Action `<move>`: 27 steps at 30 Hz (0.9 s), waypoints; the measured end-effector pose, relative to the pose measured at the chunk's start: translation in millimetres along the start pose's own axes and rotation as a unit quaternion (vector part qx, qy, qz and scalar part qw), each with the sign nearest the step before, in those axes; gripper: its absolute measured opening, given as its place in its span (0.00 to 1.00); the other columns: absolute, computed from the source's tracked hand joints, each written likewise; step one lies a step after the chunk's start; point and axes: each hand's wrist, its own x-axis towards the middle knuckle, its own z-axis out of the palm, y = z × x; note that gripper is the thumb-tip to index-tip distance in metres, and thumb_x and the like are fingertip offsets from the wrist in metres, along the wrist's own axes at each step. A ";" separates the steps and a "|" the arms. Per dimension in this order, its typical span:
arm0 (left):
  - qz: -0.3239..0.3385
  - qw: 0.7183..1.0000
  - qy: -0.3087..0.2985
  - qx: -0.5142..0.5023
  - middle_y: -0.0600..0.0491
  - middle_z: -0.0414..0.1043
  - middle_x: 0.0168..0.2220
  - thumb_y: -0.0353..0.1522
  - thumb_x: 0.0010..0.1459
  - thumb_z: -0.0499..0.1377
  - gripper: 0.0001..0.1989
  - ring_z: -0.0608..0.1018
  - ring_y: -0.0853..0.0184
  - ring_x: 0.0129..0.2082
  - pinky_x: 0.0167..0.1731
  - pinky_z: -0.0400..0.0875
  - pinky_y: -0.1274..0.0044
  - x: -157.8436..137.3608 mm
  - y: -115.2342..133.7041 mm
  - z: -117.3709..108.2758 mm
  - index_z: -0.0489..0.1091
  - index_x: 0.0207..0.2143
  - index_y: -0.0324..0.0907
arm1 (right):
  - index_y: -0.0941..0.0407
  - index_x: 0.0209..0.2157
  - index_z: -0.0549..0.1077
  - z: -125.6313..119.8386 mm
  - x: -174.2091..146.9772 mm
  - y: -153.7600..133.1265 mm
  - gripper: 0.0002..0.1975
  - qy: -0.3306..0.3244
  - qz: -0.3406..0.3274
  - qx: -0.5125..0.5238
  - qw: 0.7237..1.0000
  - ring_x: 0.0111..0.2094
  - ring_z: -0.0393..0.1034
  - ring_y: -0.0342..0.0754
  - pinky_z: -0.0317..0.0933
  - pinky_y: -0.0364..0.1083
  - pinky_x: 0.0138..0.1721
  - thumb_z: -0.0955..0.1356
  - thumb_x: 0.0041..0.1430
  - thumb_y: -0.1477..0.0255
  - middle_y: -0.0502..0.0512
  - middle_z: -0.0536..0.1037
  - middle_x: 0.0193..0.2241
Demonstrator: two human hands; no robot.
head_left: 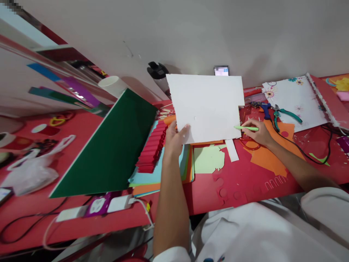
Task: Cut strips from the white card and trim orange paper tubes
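Note:
My left hand (176,138) grips a white board (207,107) by its lower left corner, with the thumb across its face. The board is tilted up above the table, and a notch is cut from its right edge. In my right hand (259,134) is a green pen (247,128), its tip at the board's lower right part. Beneath the board lie a stack of coloured paper (144,180), a pale green cut sheet (208,160) and a white strip (232,150). Folded red paper (151,147) rests on the stack, just left of my left hand.
A large green board (109,153) leans on the left. A bottle (159,72) stands behind the white board. Green-handled pliers (289,114), a blue glue gun (265,108) and orange paper (268,160) lie on the right. A power strip (98,205) with cables lies at the front left.

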 end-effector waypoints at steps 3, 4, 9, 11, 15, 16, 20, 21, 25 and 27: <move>0.001 1.000 0.001 -0.002 0.43 0.83 0.49 0.48 0.42 0.77 0.31 0.85 0.51 0.47 0.43 0.83 0.67 0.2 -0.5 -0.1 0.77 0.46 0.44 | 0.53 0.38 0.79 0.3 0.3 1.4 0.11 -0.006 -0.003 -0.013 1.000 0.35 0.76 0.51 0.71 0.51 0.40 0.74 0.62 0.60 0.56 0.84 0.35; 0.001 1.000 0.002 -0.001 0.43 0.83 0.49 0.48 0.42 0.77 0.31 0.85 0.52 0.47 0.43 0.83 0.67 0.5 -1.0 -0.5 0.77 0.46 0.44 | 0.53 0.38 0.79 0.5 0.3 2.0 0.11 -0.006 -0.002 -0.015 1.000 0.35 0.76 0.51 0.71 0.51 0.40 0.74 0.62 0.60 0.56 0.84 0.36; 0.002 1.000 0.010 0.004 0.44 0.84 0.47 0.47 0.42 0.78 0.32 0.85 0.54 0.45 0.40 0.83 0.70 1.6 -3.1 -2.0 0.76 0.47 0.44 | 0.53 0.39 0.80 0.6 0.4 2.6 0.09 -0.004 -0.008 -0.015 1.000 0.38 0.78 0.52 0.71 0.52 0.43 0.73 0.64 0.62 0.57 0.84 0.38; 0.003 1.000 0.009 -0.001 0.45 0.84 0.46 0.46 0.43 0.78 0.31 0.86 0.54 0.44 0.40 0.83 0.70 1.2 -2.9 -1.7 0.77 0.47 0.44 | 0.53 0.39 0.80 0.1 0.4 1.9 0.09 -0.004 -0.007 -0.015 1.000 0.39 0.78 0.53 0.71 0.52 0.43 0.73 0.64 0.62 0.57 0.84 0.38; 0.007 1.000 0.006 -0.011 0.46 0.84 0.44 0.45 0.43 0.78 0.31 0.86 0.56 0.42 0.39 0.82 0.71 -0.1 -1.9 -0.7 0.77 0.47 0.43 | 0.54 0.36 0.80 -0.7 -0.1 1.6 0.09 -0.016 0.001 -0.020 1.000 0.35 0.77 0.52 0.70 0.50 0.38 0.74 0.63 0.62 0.56 0.84 0.34; 0.008 1.000 0.006 -0.012 0.46 0.84 0.44 0.45 0.43 0.78 0.31 0.86 0.56 0.41 0.38 0.82 0.72 -0.2 -1.8 -0.5 0.77 0.47 0.43 | 0.54 0.35 0.79 -0.7 -0.2 1.8 0.09 -0.018 0.004 -0.021 1.000 0.34 0.77 0.51 0.70 0.50 0.37 0.74 0.62 0.62 0.55 0.83 0.33; 0.013 1.000 0.003 -0.011 0.47 0.84 0.42 0.45 0.43 0.78 0.30 0.85 0.57 0.40 0.37 0.82 0.71 0.5 -3.2 -1.3 0.77 0.46 0.43 | 0.54 0.38 0.79 0.5 0.0 2.9 0.11 -0.005 0.018 0.003 1.000 0.35 0.78 0.51 0.71 0.49 0.35 0.73 0.63 0.61 0.56 0.83 0.35; 0.014 1.000 0.003 -0.011 0.46 0.84 0.43 0.45 0.44 0.78 0.30 0.85 0.56 0.40 0.37 0.82 0.71 0.9 -3.8 -1.7 0.77 0.47 0.43 | 0.54 0.39 0.79 0.7 0.1 3.0 0.11 -0.002 0.019 0.011 1.000 0.36 0.79 0.52 0.71 0.49 0.35 0.73 0.63 0.60 0.56 0.84 0.36; 0.017 1.000 0.004 -0.012 0.46 0.84 0.46 0.45 0.45 0.77 0.29 0.85 0.56 0.42 0.39 0.82 0.71 1.5 -5.7 -2.8 0.77 0.47 0.44 | 0.53 0.38 0.80 0.3 0.3 2.8 0.10 -0.013 0.013 0.003 1.000 0.37 0.79 0.53 0.72 0.50 0.36 0.74 0.63 0.61 0.57 0.84 0.37; 0.018 1.000 0.002 -0.008 0.46 0.84 0.47 0.45 0.46 0.77 0.28 0.85 0.56 0.42 0.40 0.82 0.71 1.1 -6.3 -3.0 0.77 0.47 0.44 | 0.54 0.36 0.80 -0.2 0.3 2.2 0.09 -0.023 0.009 -0.008 1.000 0.34 0.78 0.52 0.71 0.50 0.36 0.74 0.62 0.63 0.56 0.84 0.34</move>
